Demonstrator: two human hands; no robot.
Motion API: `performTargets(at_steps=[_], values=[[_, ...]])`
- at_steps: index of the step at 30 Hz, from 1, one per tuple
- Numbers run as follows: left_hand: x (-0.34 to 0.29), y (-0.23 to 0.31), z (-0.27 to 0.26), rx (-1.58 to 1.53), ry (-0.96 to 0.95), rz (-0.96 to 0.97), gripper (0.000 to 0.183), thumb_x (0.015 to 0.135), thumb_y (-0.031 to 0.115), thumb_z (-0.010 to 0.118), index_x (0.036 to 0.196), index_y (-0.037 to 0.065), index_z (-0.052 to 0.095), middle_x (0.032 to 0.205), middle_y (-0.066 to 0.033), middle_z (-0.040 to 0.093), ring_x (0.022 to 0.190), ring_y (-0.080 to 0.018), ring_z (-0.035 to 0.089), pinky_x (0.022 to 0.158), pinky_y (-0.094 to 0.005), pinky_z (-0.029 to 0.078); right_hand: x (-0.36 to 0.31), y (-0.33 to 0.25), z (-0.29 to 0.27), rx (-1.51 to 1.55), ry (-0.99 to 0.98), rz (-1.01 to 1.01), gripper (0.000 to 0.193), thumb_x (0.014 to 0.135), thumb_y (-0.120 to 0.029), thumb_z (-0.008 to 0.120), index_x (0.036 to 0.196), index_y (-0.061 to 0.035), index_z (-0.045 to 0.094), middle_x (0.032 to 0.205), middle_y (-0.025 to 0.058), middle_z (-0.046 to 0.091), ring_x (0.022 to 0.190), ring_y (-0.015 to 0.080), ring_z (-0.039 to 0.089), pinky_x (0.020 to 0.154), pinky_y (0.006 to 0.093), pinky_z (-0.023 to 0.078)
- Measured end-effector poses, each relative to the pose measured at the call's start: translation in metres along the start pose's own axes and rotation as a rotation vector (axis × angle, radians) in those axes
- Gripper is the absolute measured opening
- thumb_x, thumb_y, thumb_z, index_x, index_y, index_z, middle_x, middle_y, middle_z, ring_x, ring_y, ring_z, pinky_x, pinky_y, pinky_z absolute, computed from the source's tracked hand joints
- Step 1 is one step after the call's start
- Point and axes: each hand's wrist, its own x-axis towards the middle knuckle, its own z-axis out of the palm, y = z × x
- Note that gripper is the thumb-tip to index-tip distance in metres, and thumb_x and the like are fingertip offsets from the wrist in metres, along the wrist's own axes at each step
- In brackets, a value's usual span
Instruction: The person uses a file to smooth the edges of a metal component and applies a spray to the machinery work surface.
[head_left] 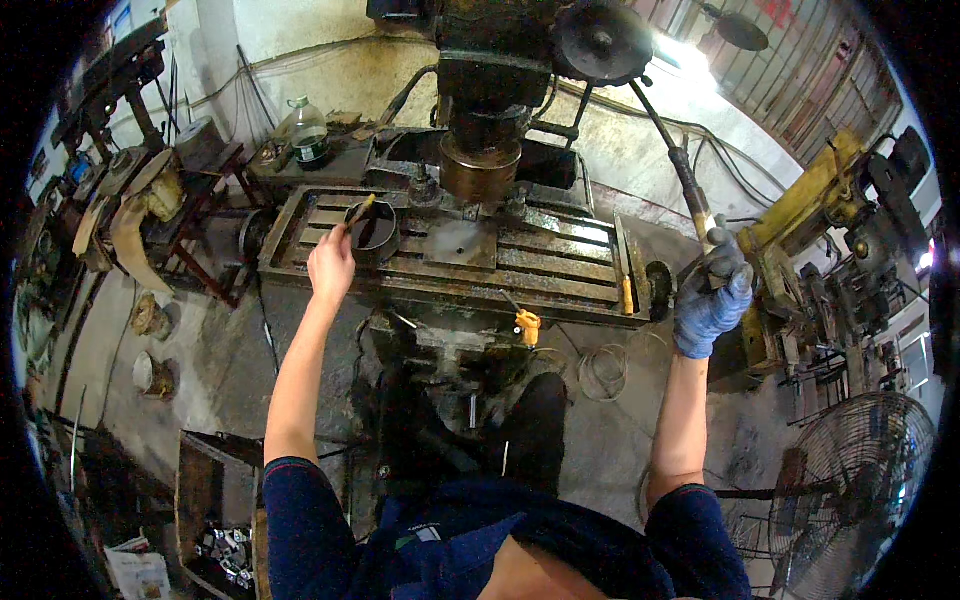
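My bare left hand [332, 268] is closed on a thin brush [361, 210] with a yellowish end, just at the near left side of a round dark pot [391, 248]. The pot stands on the left part of the slotted machine table [570, 283]. On my right hand [714, 305] is a blue and grey glove, and its fingers are wrapped round the lower end of a long machine lever [688, 180]. Between my hands, under the spindle head [480, 165], a flat wet metal block [460, 243] sits on the table.
A yellow-handled tool [628, 295] lies at the table's right end. Another yellow tool [528, 326] hangs at the front edge. Behind the table's left end stands a clear bottle [308, 135]. A caged fan [850, 490] is at lower right, a crate of metal parts [190, 480] at lower left.
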Motion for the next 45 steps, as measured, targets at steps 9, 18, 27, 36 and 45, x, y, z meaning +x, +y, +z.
performTargets(at_steps=[9, 18, 27, 36, 45], values=[[-0.019, 0.001, -0.032, -0.056, -0.125, -0.075, 0.04, 0.086, 0.035, 0.05, 0.113, 0.006, 0.054, 0.079, -0.0163, 0.062, 0.077, -0.0341, 0.06, 0.066, -0.0428, 0.045, -0.008, -0.001, -0.001, -0.039, 0.075, 0.102, 0.037, 0.087, -0.034, 0.049, 0.069, -0.0023, 0.053, 0.083, 0.013, 0.058, 0.096, 0.0272, 0.051, 0.098, 0.0444, 0.028], [-0.114, -0.139, -0.185, -0.357, 0.043, -0.531, 0.031, 0.081, 0.006, 0.056, 0.11, -0.004, 0.056, 0.093, -0.012, 0.063, 0.07, -0.013, 0.058, 0.064, -0.0286, 0.047, 0.01, -0.008, 0.002, -0.009, 0.003, 0.006, 0.037, 0.084, -0.033, 0.052, 0.065, -0.0022, 0.048, 0.075, 0.0107, 0.052, 0.095, 0.0292, 0.052, 0.103, 0.05, 0.023], [-0.29, -0.194, -0.307, -0.183, -0.005, -0.671, 0.021, 0.067, -0.001, 0.057, 0.087, -0.008, 0.054, 0.076, -0.0045, 0.051, 0.067, -0.0135, 0.043, 0.06, -0.0299, 0.04, 0.031, -0.023, 0.0, -0.047, 0.11, 0.048, 0.036, 0.083, -0.03, 0.052, 0.084, 0.0054, 0.059, 0.092, 0.0137, 0.062, 0.083, 0.0185, 0.054, 0.078, 0.029, 0.038], [-0.344, -0.256, -0.256, 0.07, -0.793, -0.983, 0.026, 0.076, 0.002, 0.054, 0.101, -0.003, 0.053, 0.086, -0.0147, 0.057, 0.083, -0.0235, 0.054, 0.07, -0.0342, 0.044, 0.064, -0.027, 0.013, 0.07, 0.102, -0.023, 0.027, 0.081, -0.022, 0.058, 0.089, 0.0031, 0.063, 0.089, 0.0117, 0.065, 0.079, 0.0162, 0.058, 0.072, 0.0267, 0.042], [-0.345, -0.293, -0.212, 0.398, -0.935, -0.838, 0.034, 0.081, 0.012, 0.047, 0.112, 0.0, 0.046, 0.099, -0.0159, 0.053, 0.091, -0.0254, 0.052, 0.074, -0.0357, 0.043, 0.119, -0.037, 0.015, -0.777, -0.079, -0.487, 0.02, 0.078, -0.01, 0.046, 0.083, 0.0007, 0.061, 0.085, 0.006, 0.064, 0.076, 0.014, 0.059, 0.067, 0.0279, 0.045]])
